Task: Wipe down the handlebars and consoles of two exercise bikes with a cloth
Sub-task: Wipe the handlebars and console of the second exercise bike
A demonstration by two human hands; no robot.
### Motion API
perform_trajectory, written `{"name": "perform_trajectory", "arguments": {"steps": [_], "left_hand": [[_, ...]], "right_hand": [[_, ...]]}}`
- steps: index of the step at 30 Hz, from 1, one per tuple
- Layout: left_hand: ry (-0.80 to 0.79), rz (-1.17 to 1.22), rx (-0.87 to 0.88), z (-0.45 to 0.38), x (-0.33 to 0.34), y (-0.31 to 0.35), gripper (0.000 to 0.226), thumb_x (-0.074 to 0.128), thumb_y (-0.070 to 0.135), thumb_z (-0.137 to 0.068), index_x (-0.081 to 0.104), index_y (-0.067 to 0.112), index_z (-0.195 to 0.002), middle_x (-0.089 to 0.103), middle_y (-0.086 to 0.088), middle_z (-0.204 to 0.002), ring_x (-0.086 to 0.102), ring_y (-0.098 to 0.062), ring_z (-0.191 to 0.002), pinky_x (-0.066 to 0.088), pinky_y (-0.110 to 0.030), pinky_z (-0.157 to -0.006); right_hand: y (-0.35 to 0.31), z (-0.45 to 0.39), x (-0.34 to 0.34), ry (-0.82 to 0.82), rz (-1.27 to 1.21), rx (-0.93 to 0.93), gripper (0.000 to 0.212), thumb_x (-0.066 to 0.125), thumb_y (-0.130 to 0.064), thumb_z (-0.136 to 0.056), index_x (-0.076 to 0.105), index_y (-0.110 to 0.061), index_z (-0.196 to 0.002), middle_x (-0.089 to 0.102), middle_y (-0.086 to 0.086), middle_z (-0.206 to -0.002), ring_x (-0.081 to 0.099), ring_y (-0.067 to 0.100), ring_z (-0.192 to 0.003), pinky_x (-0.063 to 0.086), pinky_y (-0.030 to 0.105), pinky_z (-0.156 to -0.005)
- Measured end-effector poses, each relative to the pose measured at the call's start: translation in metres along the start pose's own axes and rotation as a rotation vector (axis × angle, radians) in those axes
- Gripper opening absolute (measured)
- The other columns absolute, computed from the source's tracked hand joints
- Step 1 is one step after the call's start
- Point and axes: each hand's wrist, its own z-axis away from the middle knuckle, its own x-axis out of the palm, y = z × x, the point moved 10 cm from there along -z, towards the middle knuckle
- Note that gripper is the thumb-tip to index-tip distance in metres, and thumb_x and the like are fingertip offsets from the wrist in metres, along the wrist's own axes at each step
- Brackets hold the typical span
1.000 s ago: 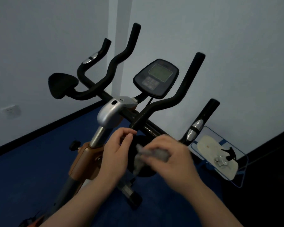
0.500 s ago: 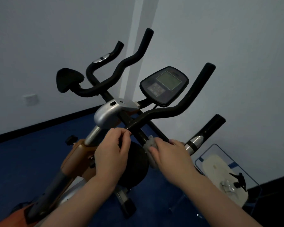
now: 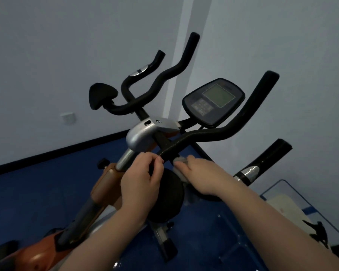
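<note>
1. Because only the head view is given, all comes from it: the small, soft grey cloth [image 3: 181, 160] sits bunched under the right hand [image 3: 201, 174], pressed against the black foam-padded handlebar [image 3: 204, 134] near its centre clamp.
2. Limp and light, it likely needs a firm pinch and wrapping round the stiff bar.
3. The right fingers grasp the cloth, forearm reaching forward.
4. The left hand [image 3: 140, 181], fingers curled, pinches the bar's near end.

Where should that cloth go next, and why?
Probably up along the right handlebar toward the console. The right hand presses the cloth at the bar's lower end, and the left hand steadies there, so the length above looks unwiped.
</note>
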Motion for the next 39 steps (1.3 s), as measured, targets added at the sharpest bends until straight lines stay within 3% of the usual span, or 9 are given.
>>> {"name": "perform_trajectory", "arguments": {"steps": [3,9,14,17,21,27,31,36,39], "left_hand": [[-0.018,0.034,0.014,0.0,0.002,-0.001,0.02,0.04,0.041,-0.091,0.055,0.033,-0.082,0.058,0.011,-0.075,0.056,-0.005,-0.075,0.044,-0.019,-0.057],[-0.032,0.074,0.097,-0.001,0.002,0.004,0.015,0.043,0.035,-0.093,0.055,0.032,-0.085,0.055,0.012,-0.078,0.054,-0.004,-0.073,0.045,-0.022,-0.059],[-0.158,0.112,0.178,-0.004,0.005,0.013,0.018,0.045,0.03,-0.091,0.062,0.025,-0.095,0.054,0.014,-0.088,0.053,-0.002,-0.083,0.045,-0.02,-0.071],[-0.291,0.011,0.312,-0.007,0.011,0.034,0.018,0.046,0.029,-0.087,0.061,0.028,-0.097,0.056,0.016,-0.092,0.05,-0.003,-0.085,0.043,-0.025,-0.071],[-0.437,-0.071,0.414,-0.006,0.033,0.068,0.019,0.046,0.029,-0.087,0.061,0.031,-0.098,0.059,0.02,-0.095,0.051,-0.001,-0.088,0.032,-0.022,-0.076],[-0.496,-0.095,0.408,-0.005,0.059,0.08,0.018,0.054,0.026,-0.088,0.062,0.03,-0.104,0.064,0.017,-0.097,0.059,-0.004,-0.088,0.032,-0.024,-0.079],[-0.572,-0.128,0.392,-0.002,0.085,0.09,0.017,0.05,0.03,-0.09,0.062,0.033,-0.102,0.067,0.014,-0.097,0.062,-0.01,-0.092,0.044,-0.033,-0.08],[-0.672,-0.129,0.244,-0.003,0.111,0.085,0.016,0.044,0.038,-0.092,0.059,0.04,-0.099,0.066,0.016,-0.095,0.063,-0.012,-0.083,0.05,-0.035,-0.07],[-0.679,-0.231,0.312,0.003,0.114,0.082,0.019,0.041,0.045,-0.091,0.058,0.038,-0.093,0.066,0.015,-0.085,0.063,-0.011,-0.077,0.044,-0.027,-0.059]], "right_hand": [[0.015,0.017,0.01,0.073,-0.058,0.093,0.031,0.025,-0.049,-0.099,0.041,-0.022,-0.099,0.052,-0.002,-0.081,0.049,0.02,-0.072,0.035,0.036,-0.062],[0.008,-0.004,-0.015,0.253,-0.274,0.229,0.032,0.029,-0.03,-0.103,0.051,-0.012,-0.117,0.061,0.011,-0.104,0.06,0.028,-0.092,0.045,0.036,-0.073],[0.001,0.059,-0.004,0.299,-0.001,0.139,0.045,0.028,-0.038,-0.102,0.027,-0.026,-0.145,0.055,-0.003,-0.116,0.058,0.019,-0.089,0.046,0.038,-0.079],[0.015,0.087,-0.02,0.431,0.042,0.161,0.038,0.031,-0.031,-0.099,0.055,-0.024,-0.128,0.063,-0.008,-0.105,0.057,0.015,-0.092,0.037,0.033,-0.099],[0.01,0.09,-0.016,0.743,-0.069,0.53,0.028,0.041,-0.031,-0.092,0.067,-0.024,-0.099,0.065,-0.01,-0.088,0.057,0.012,-0.09,0.023,0.04,-0.114],[0.032,0.112,-0.029,0.626,0.26,-0.044,0.034,0.053,-0.025,-0.09,0.067,-0.01,-0.116,0.067,0.005,-0.101,0.062,0.022,-0.098,0.037,0.045,-0.106],[0.062,0.121,-0.046,0.94,-0.047,0.243,0.027,0.048,-0.014,-0.083,0.072,-0.009,-0.096,0.066,0.006,-0.096,0.059,0.024,-0.097,0.031,0.047,-0.109],[0.052,0.118,-0.041,0.755,0.2,-0.141,0.027,0.055,-0.022,-0.086,0.072,-0.007,-0.1,0.067,0.008,-0.097,0.06,0.025,-0.096,0.034,0.043,-0.108],[0.092,0.126,-0.079,0.859,0.216,-0.007,0.029,0.05,-0.017,-0.084,0.073,-0.009,-0.1,0.069,0.005,-0.098,0.063,0.022,-0.098,0.031,0.044,-0.111]]}}
